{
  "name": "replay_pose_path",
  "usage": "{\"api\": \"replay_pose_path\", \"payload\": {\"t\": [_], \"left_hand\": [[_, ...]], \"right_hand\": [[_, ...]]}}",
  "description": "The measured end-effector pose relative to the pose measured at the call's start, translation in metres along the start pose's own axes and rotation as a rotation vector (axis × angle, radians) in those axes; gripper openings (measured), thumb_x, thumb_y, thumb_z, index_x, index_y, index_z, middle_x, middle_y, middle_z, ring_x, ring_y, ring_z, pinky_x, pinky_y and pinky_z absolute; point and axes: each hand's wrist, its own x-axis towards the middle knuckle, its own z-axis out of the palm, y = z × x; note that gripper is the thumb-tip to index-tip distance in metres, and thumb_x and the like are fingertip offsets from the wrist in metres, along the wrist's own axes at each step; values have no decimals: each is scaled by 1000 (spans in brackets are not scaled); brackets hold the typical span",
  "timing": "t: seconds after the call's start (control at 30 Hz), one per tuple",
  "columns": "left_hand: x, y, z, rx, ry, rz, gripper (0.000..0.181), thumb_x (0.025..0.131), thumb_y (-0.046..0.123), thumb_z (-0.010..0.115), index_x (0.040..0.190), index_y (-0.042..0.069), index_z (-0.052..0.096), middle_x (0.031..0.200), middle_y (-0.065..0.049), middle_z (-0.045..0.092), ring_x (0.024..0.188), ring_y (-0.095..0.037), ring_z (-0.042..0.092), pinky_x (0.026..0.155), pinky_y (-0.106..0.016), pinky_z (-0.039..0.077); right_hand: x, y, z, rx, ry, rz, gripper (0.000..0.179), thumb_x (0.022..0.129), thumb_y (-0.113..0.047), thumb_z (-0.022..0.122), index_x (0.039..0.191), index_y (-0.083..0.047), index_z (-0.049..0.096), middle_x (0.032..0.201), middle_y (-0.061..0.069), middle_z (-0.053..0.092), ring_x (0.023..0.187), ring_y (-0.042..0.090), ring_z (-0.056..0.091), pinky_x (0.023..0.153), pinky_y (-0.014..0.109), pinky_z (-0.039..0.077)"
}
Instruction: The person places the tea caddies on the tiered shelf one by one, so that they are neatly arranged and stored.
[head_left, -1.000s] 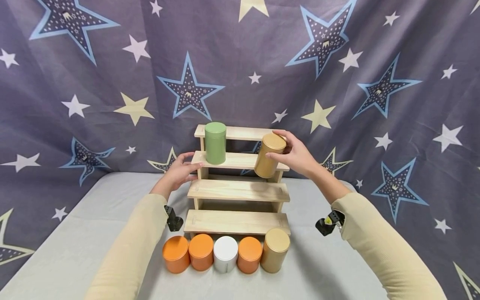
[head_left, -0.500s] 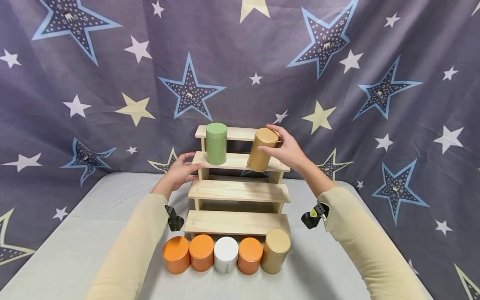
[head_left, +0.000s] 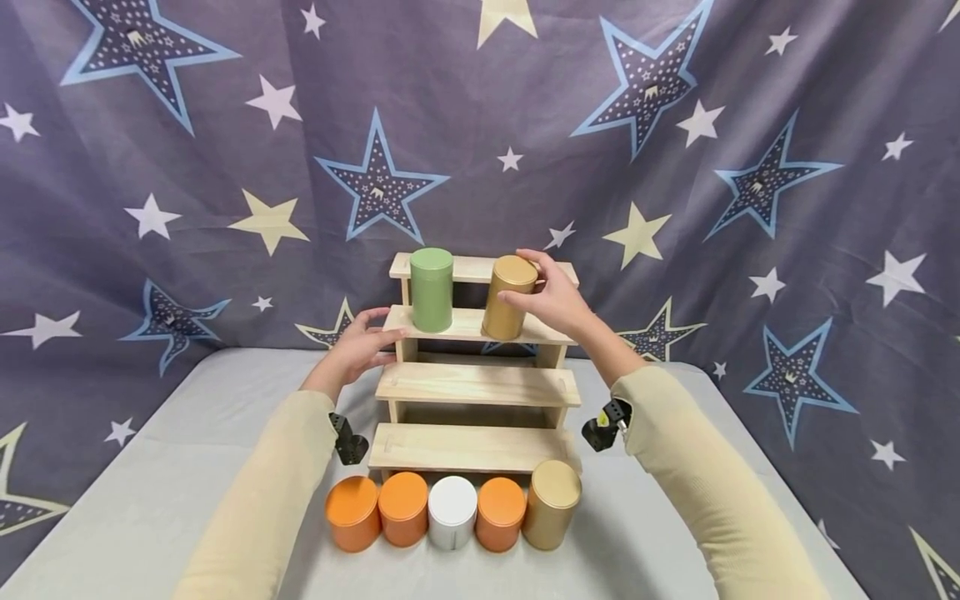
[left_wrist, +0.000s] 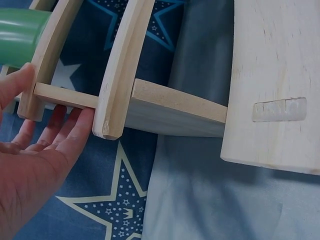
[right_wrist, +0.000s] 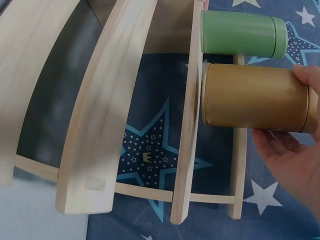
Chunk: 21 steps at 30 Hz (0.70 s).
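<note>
My right hand [head_left: 552, 294] holds a gold canister [head_left: 510, 298] by its upper part, thumb in front. The canister is nearly upright at the second-highest board; its base [right_wrist: 206, 95] appears to meet that board, though a tiny gap cannot be ruled out. To its left a green canister [head_left: 431, 290] stands on the same board, apart from the gold one. My left hand [head_left: 362, 343] grips the left end of the tiered wooden stand [head_left: 477, 385]. In the left wrist view its thumb lies at the board's end and its fingers reach the side strut [left_wrist: 67, 95].
In front of the stand is a row of canisters: an orange one [head_left: 352, 512], another orange one [head_left: 403, 508], a white one [head_left: 452, 512], a third orange one [head_left: 500, 513] and a taller gold one [head_left: 552, 504]. A starry curtain [head_left: 480, 108] hangs behind the grey-covered table [head_left: 202, 467].
My right hand has carried the gold canister leftward along the second-highest board, and its tilt has straightened. It is nearer the green canister. My left hand has stayed put.
</note>
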Motion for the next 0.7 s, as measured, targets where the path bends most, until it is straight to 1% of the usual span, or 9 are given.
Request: {"api": "replay_pose_path", "payload": {"t": [0.2,0.47,0.7], "left_hand": [[2,-1,0,0,1,-2,76,91,15,59,149,13,11,146,-24,30,132,-36,38,104,-47,44],[-3,2,0,-15,-2,-5,76,92,14,58,150,15,9,147,-24,29,133,-37,36,106,-48,41],[0,2,0,-22,-2,-10,77,91,14,59,149,15,9,148,-23,27,133,-37,36,107,-50,39]], "right_hand": [[7,3,4,-7,24,7,75,80,-23,73,143,-12,34,121,15,52,104,28,55,87,37,50],[12,3,10,-8,41,32,75,80,-25,73,143,-16,34,126,13,51,107,28,54,85,38,51],[15,2,13,-19,50,34,75,80,-27,73,143,-17,35,126,13,51,108,28,53,86,39,51]]}}
